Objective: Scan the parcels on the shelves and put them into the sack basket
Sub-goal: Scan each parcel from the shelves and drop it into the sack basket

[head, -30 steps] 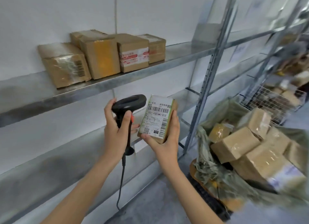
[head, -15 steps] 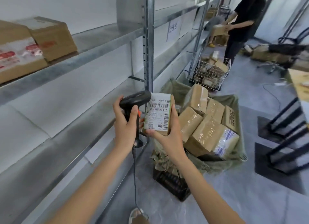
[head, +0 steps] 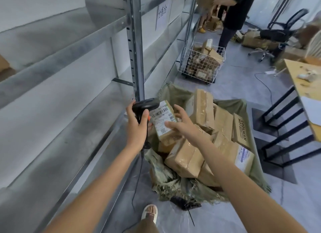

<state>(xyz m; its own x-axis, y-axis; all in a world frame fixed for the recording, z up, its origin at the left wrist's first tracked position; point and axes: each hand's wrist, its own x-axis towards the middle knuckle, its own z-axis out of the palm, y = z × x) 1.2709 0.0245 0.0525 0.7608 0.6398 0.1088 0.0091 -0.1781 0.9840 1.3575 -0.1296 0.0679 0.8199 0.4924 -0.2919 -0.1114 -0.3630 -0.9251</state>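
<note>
Your right fingers (head: pixel 171 124) spread, barely touching parcel (head: pixel 163 121) above sack basket (head: pixel 250 173); left fingers (head: pixel 145 113) curled round scanner (head: pixel 145 105). Risk: parcel lands on heaped boxes (head: pixel 201 109), slides off onto floor.

Parcel sorting depot, metal shelving (head: pixel 135 41), wire cart (head: pixel 202 62) of boxes

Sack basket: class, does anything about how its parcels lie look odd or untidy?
Yes. The parcels in the sack basket lie tilted, piled above the rim, and the sack's edge is frayed. The labelled parcel sits askew beside the right hand.
</note>
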